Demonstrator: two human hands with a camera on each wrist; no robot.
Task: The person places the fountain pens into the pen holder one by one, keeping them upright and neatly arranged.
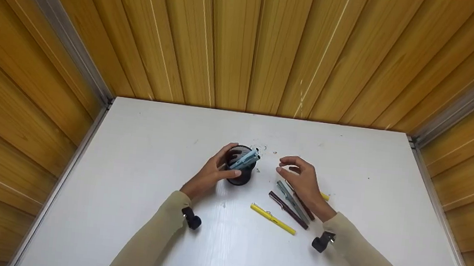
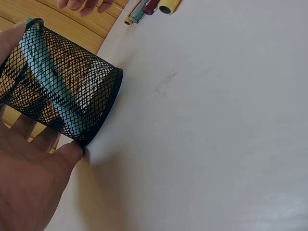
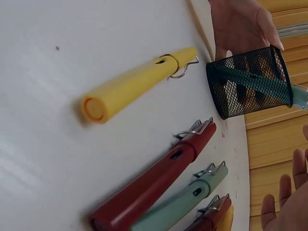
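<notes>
Black mesh cup [image 1: 244, 178]: your left hand [image 1: 210, 174] grips it, thumb and fingers round its wall, toward the worktop's [image 1: 165, 143] back edge, light-blue pens [image 1: 244, 160] leaning inside. Your right hand [image 1: 305, 184] holds nothing, fingers bent, a narrow gap at the thumb; yellow [image 1: 273, 219], dark red [image 1: 288, 210] and grey-green pens [image 1: 293, 200] lie nearer the right edge than the cup.

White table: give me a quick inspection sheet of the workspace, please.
Surface: white table, dark specks near the black mesh cup.
Job's things: cup holding at least two blue pens; lying loose, two yellow pens, two dark red pens, one grey-green pen.
Clutter: nothing seen.
Left hand: holds the cup.
Right hand: holds nothing, fingers loosely bent, near the loose pens.
Cables: nothing seen.
Surroundings: wood-look panels, metal corner rails, sleeves with small black wrist devices.
</notes>
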